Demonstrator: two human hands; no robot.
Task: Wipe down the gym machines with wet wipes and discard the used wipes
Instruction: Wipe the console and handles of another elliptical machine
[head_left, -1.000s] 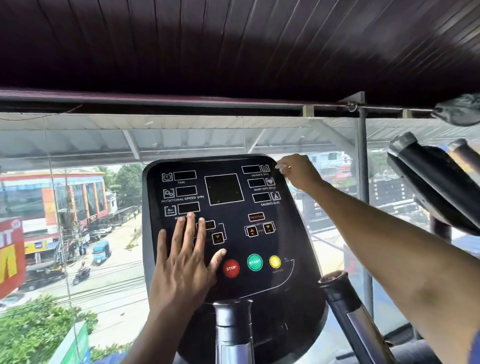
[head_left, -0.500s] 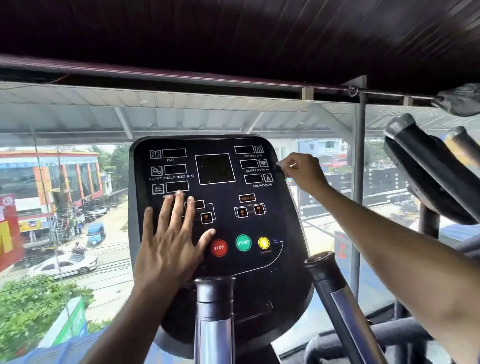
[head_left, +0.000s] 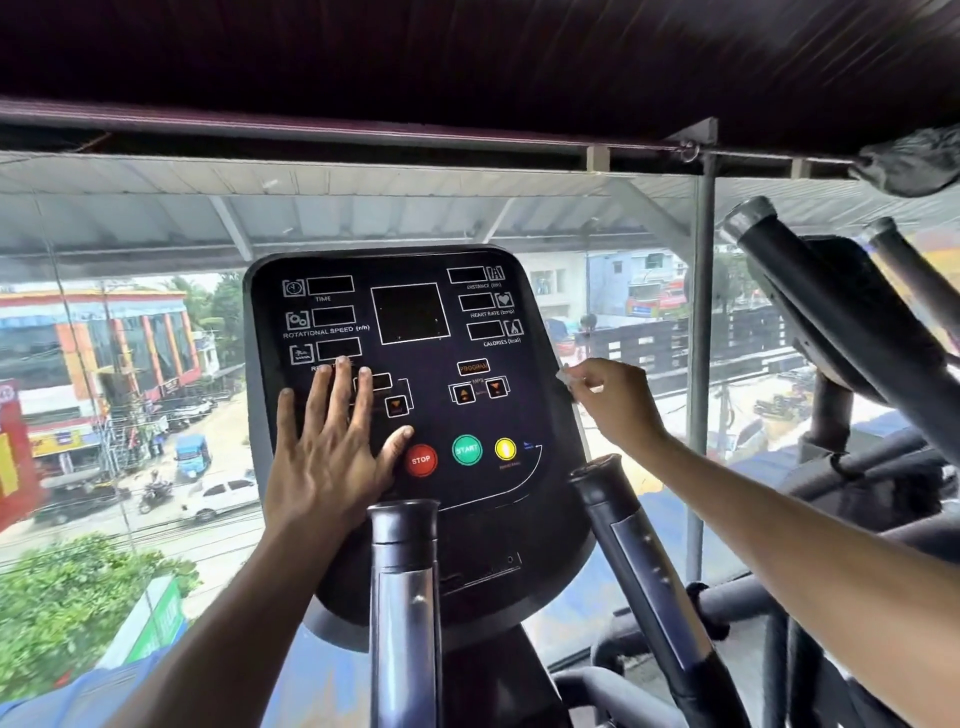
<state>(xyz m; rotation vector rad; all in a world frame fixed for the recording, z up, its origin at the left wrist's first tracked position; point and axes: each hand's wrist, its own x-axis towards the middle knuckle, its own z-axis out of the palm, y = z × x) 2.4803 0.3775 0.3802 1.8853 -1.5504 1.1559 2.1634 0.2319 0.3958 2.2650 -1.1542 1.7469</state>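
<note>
A black console panel (head_left: 415, 322) of a gym machine stands in front of me, with display windows and red, green and yellow buttons. My left hand (head_left: 332, 447) lies flat on the lower left of the panel, fingers straight and spread. At the panel's right edge, about mid-height, my right hand (head_left: 613, 400) pinches a small crumpled white wipe (head_left: 566, 375) against that edge. Most of the wipe is hidden inside the fingers.
Two metal handlebar posts (head_left: 405, 597) (head_left: 639, 561) rise in front of the console. A neighbouring machine's dark handles (head_left: 841, 317) stand at the right. Behind the console is a glass window (head_left: 156, 415) over a street.
My right hand has slid down the console's right edge from the top corner to mid-height with the wipe. The left hand has stayed flat on the panel. The camera view shifted.
</note>
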